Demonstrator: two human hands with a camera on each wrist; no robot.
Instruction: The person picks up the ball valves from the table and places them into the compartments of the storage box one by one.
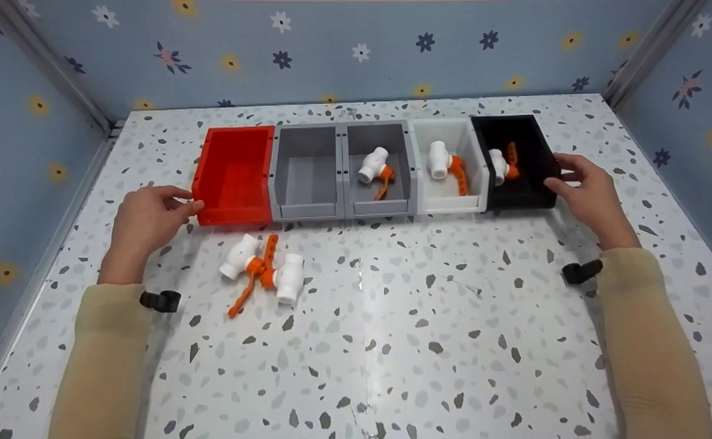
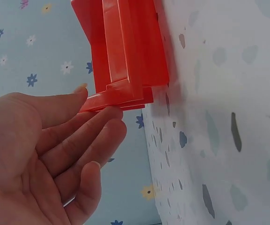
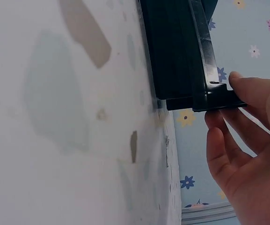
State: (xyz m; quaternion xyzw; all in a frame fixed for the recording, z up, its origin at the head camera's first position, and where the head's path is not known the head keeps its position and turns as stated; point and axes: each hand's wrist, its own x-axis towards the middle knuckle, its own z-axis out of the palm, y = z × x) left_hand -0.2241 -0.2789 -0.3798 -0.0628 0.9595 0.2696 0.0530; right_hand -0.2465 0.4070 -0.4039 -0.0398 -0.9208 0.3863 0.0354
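At the left end of a row of joined bins, my left hand (image 1: pixel 148 222) pinches the side wall of the red bin (image 1: pixel 233 171); in the left wrist view, thumb and fingers lie on either side of its rim (image 2: pixel 113 99). My right hand (image 1: pixel 593 195) pinches the outer rim of the black bin (image 1: pixel 526 192) at the right end, also seen in the right wrist view (image 3: pixel 172 51). One white ball valve with an orange handle (image 1: pixel 498 167) lies in the black bin, another (image 1: pixel 438 160) in the white bin (image 1: pixel 453 204), a third (image 1: pixel 373 166) in the right grey bin (image 1: pixel 380 207).
Two more ball valves, one (image 1: pixel 240 256) beside the other (image 1: pixel 290 279), lie on the speckled table (image 1: pixel 423 366) in front of the row, handles crossing. The left grey bin (image 1: pixel 310 174) holds nothing visible. Flower-patterned walls (image 1: pixel 356 55) enclose the table at the back and sides.
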